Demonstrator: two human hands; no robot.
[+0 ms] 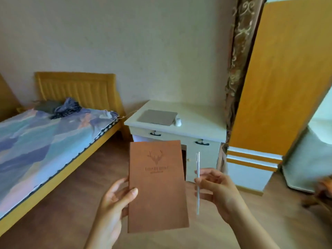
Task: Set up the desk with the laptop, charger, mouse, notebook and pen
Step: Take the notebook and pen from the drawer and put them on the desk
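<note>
- On the bench (197, 112) the closed laptop (157, 117) already lies flat, and the mouse (178, 121) sits just beside its right edge, so judge those two as done.
- No charger shows anywhere in view; that part looks still to do.
- Your left hand (115, 200) has its grip closed on the notebook (157, 186), thumb on the front cover, fingers behind, near the lower left edge.
- Your right hand (215, 191) pinches the pen (197, 182) upright between thumb and fingertips.
- Both are held in the air, well short of the bench, and have yet to be set down.
- The notebook is a flat brown rectangle with a matte, leather-like cover stamped with a deer head; the pen is a thin, pale stick; the laptop is a smooth grey slab; the bench is glossy cream-white with dark drawer handles.
</note>
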